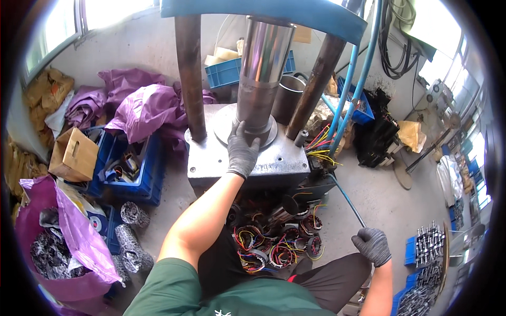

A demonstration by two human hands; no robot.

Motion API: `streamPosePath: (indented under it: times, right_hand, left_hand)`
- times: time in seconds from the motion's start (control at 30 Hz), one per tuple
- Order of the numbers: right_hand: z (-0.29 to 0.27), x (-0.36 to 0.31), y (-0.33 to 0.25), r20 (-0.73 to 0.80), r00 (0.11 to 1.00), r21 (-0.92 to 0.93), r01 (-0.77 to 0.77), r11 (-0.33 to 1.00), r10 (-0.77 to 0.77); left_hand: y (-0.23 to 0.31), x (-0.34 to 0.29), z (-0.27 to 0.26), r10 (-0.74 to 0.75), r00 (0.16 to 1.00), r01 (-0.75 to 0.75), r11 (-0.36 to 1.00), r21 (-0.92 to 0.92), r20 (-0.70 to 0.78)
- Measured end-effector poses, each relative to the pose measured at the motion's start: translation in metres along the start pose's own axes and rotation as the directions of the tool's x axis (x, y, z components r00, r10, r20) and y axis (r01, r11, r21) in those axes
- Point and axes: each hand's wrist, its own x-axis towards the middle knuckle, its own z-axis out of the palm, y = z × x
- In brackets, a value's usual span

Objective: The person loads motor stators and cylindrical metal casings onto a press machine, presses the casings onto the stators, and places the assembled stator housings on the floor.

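Observation:
A hydraulic press stands before me, its shiny ram (263,58) reaching down to a dark metal cylinder (254,111) on a round plate (225,120). My left hand (243,152), in a grey glove, rests against the foot of that cylinder. Its fingers are stretched upward, with the thumb apart on the right. At the lower right, my gloved right hand (373,246) is closed round the end of a long thin lever (348,200), which runs up to the press's right side. Wound motor stators (282,254) with red, yellow and blue wires lie on the floor below the press bed (211,163).
Thick steel columns (190,79) flank the ram; a wider metal tube (289,97) stands behind it. Blue crates (153,181) and purple sacks (145,108) fill the left side. Blue hoses (350,105) and loose wires (322,154) hang right. Metal shafts (429,245) fill crates at far right.

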Motion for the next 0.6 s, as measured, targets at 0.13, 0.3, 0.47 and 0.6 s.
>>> streamPosePath:
  times: [0.13, 0.3, 0.47, 0.6]
  right_hand:
    - [-0.002, 0.0, 0.0, -0.027, 0.999, 0.028, -0.025, 0.999, 0.026]
    - [-0.01, 0.008, -0.004, -0.016, 1.0, 0.013, -0.006, 1.0, 0.006]
    - [-0.028, 0.023, 0.007, 0.062, 0.996, 0.055, 0.059, 0.997, -0.062]
    - [-0.033, 0.03, 0.017, -0.013, 1.0, 0.277, 0.015, 0.961, -0.011]
  left_hand:
    - [0.003, 0.002, -0.009, -0.013, 0.999, 0.015, 0.999, -0.038, 0.052]
    - [-0.006, 0.002, -0.011, 0.051, 0.998, -0.051, 0.999, 0.011, 0.044]
    - [-0.009, 0.001, -0.012, 0.056, 0.997, -0.058, 0.997, 0.049, 0.048]
    - [-0.008, 0.0, -0.01, 0.06, 0.997, -0.061, 0.997, 0.036, 0.041]
